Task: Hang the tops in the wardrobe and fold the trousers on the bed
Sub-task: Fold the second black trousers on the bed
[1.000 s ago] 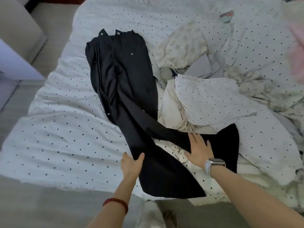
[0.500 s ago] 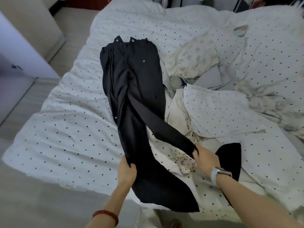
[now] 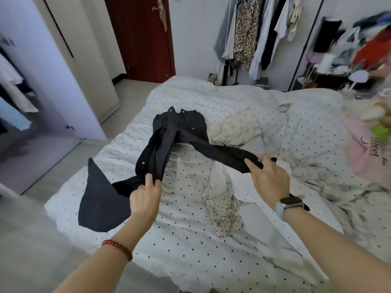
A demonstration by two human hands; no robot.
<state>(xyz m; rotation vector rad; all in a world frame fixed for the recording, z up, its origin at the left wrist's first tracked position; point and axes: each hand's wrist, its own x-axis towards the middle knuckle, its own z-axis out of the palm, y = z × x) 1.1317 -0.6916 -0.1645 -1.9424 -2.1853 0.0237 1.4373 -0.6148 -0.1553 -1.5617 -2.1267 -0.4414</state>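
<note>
A dark red door [image 3: 140,34] is standing shut in the far wall. A pale wall panel [image 3: 40,66] is rising on the left over the grey floor [image 3: 53,166]. Clothes are hanging from a rack [image 3: 254,32] behind the bed [image 3: 211,240], and a cluttered shelf [image 3: 347,60] is blurring at the right.

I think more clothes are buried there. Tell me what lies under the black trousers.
Under the raised legs of the black trousers the dotted white bedcover shows, with a cream dotted garment beneath the right leg. Their waist end rests on the bed and covers whatever is below it.
</note>
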